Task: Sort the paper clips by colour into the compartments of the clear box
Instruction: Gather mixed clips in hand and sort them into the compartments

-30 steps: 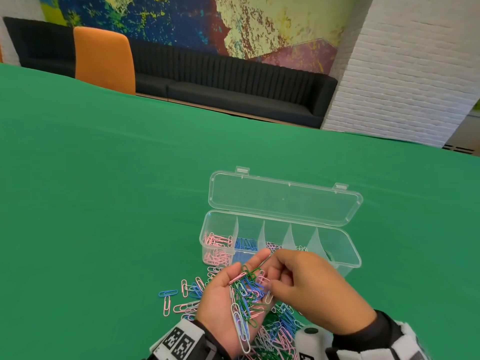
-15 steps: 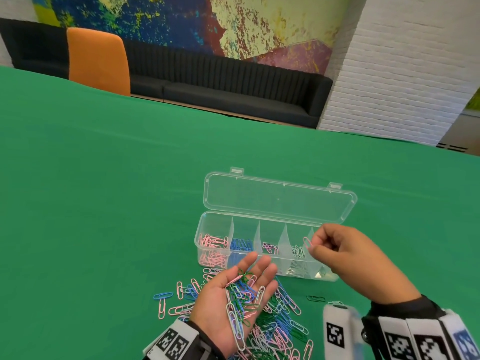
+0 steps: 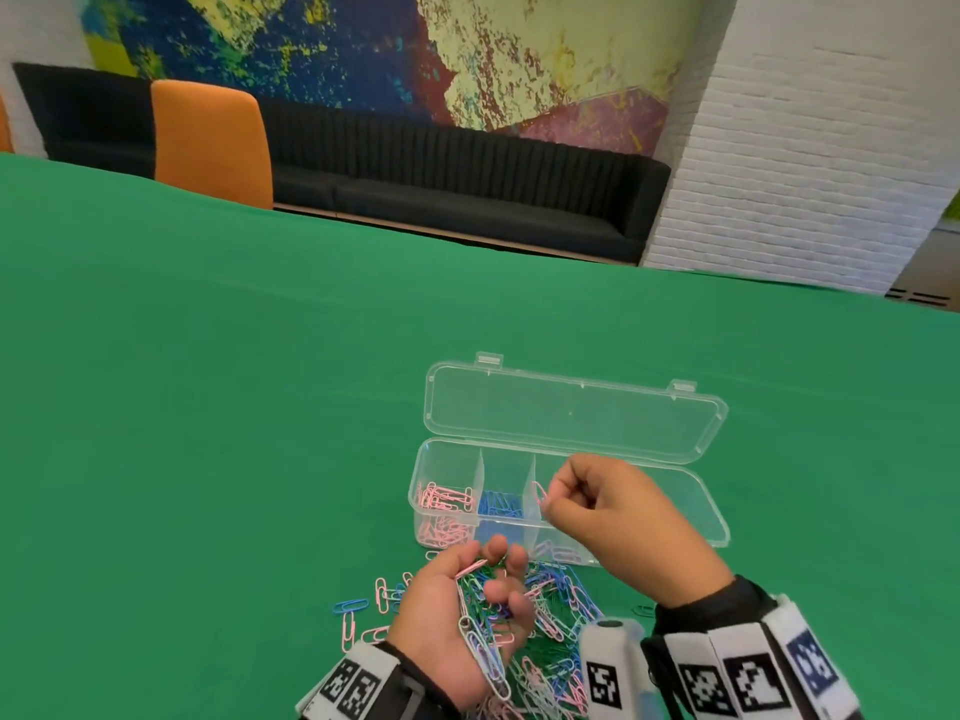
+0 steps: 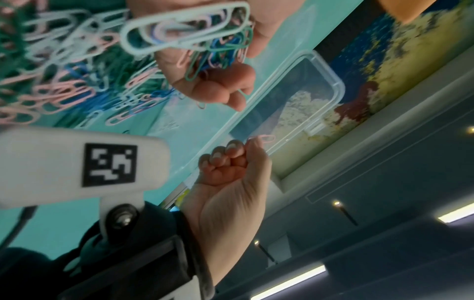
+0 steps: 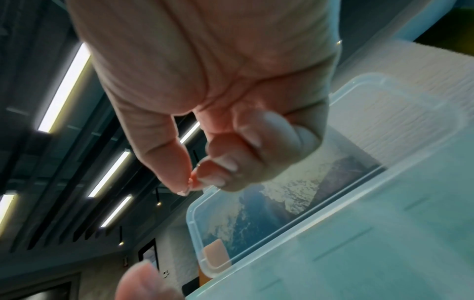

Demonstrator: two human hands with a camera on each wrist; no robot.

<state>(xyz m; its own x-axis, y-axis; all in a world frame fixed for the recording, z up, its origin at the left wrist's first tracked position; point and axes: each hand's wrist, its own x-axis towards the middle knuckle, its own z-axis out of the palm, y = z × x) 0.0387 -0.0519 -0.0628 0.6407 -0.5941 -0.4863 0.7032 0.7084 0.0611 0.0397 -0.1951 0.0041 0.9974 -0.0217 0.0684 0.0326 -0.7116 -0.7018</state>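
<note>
The clear box [image 3: 712, 518] stands on the green table with its lid [image 3: 571, 413] folded back. Pink clips [image 3: 445, 504] fill its leftmost compartment and blue clips [image 3: 498, 504] lie in the one beside it. My right hand [image 3: 548, 504] hovers over the box near the third compartment, thumb and forefinger pinching a single pink clip [image 3: 540, 492]; the same pink clip [image 4: 264, 138] shows in the left wrist view. My left hand [image 3: 491, 574] lies palm up in front of the box, fingers curled round a bunch of mixed clips [image 3: 480, 621].
A loose pile of pink, blue, green and white clips [image 3: 550, 636] lies on the table under and around my left hand, and a few strays [image 3: 353, 608] lie to its left. An orange chair [image 3: 213, 142] and a black sofa stand beyond the far edge.
My right hand took a clip from the left palm, carried it over the right compartments, then moved left along the box. The left fingers have curled in over the bunch.
</note>
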